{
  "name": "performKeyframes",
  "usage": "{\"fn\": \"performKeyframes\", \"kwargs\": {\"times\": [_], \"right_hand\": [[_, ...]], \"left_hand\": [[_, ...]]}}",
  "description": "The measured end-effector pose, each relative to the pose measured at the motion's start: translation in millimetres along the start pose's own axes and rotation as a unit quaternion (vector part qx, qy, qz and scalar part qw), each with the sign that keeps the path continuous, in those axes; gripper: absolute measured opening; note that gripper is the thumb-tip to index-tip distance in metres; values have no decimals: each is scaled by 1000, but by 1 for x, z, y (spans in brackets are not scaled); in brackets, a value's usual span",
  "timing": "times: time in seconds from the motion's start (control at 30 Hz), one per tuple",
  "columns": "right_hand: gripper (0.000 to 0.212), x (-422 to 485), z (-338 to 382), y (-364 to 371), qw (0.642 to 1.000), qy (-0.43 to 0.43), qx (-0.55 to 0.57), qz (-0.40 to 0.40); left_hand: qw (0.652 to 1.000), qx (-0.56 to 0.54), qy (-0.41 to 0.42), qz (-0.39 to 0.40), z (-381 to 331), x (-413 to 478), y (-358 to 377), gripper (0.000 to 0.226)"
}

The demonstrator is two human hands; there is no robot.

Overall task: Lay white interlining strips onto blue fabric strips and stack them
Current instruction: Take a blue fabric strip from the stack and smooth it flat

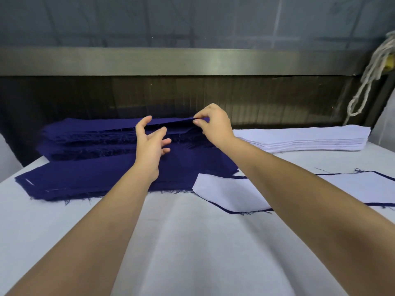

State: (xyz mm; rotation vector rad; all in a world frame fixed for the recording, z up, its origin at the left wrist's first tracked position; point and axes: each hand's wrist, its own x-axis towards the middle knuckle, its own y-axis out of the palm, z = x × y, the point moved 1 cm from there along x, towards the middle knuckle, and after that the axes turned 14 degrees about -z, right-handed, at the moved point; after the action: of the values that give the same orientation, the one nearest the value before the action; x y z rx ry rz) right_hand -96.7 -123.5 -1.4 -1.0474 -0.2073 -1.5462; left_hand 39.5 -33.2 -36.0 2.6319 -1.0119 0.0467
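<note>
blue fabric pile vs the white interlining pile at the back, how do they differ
Colour: the blue fabric pile is dark navy, the white interlining pile pale white.
Edges: the blue pile's are frayed and uneven, the white pile's clean and squared.
Handling: the right hand pinches the blue pile's top strip; no hand touches the white pile.
Both sit at the table's far side.

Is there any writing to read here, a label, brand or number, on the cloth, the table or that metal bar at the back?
No readable text. The blue fabric stack, the blue strip pinched by the right hand, the white interlining stack, the table cover and the metal bar bear no words or numbers. The yellow object at the right edge is too small to tell.
</note>
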Motion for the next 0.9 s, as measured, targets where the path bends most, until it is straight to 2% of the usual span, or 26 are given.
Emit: {"fn": "performKeyframes", "kwargs": {"times": [0.13, 0.27, 0.33, 0.47, 0.6, 0.77, 0.9], "right_hand": [[11, -9, 0, -11, 997, -6, 70, -28], [12, -25, -15, -32, 994, 4, 112, -20], [13, -33, -27, -48, 993, 5, 119, -21], [13, -47, -53, -84, 992, 8, 122, -33], [8, -59, -76, -116, 993, 38, 102, -39], [25, -75, -102, -148, 988, 106, 88, -64], [36, -75, -116, -176, 967, 179, 131, -129]], "left_hand": [[994, -73, -53, 54, -5, 0, 0, 53], [988, -123, -94, 26, -6, 6, -4, 55], [991, -106, -88, 2, -3, 8, -5, 53], [998, -7, -19, -53, 3, 13, -8, 44], [997, 44, 14, -68, 7, 10, -9, 29], [995, 66, 36, -60, 7, -3, -6, 22], [997, 56, 21, -55, 5, -13, -2, 13]]}}
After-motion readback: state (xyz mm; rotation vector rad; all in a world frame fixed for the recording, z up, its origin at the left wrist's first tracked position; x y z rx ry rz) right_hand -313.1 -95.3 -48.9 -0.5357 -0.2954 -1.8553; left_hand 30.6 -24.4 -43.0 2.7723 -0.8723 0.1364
